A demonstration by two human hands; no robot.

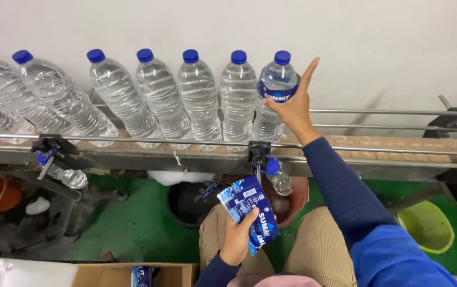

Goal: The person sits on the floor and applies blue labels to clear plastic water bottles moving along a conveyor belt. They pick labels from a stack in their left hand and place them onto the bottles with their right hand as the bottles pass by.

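My right hand point(293, 104) reaches up to the rightmost clear water bottle point(274, 93) with a blue cap on the conveyor point(377, 151); thumb and fingers rest on the blue label wrapped round its upper part. My left hand point(237, 237) sits low over my lap, gripping a stack of blue label sleeves point(249, 207). Several more blue-capped, unlabelled bottles point(199, 98) stand in a row to the left along the belt, behind a metal guide rail point(148, 141).
Under the conveyor are a black bucket point(188, 202), a reddish bucket point(296, 199) with a small bottle point(278, 176) above it, and a green basin point(428, 226) at right. A cardboard box point(132, 274) lies at bottom left. White wall behind.
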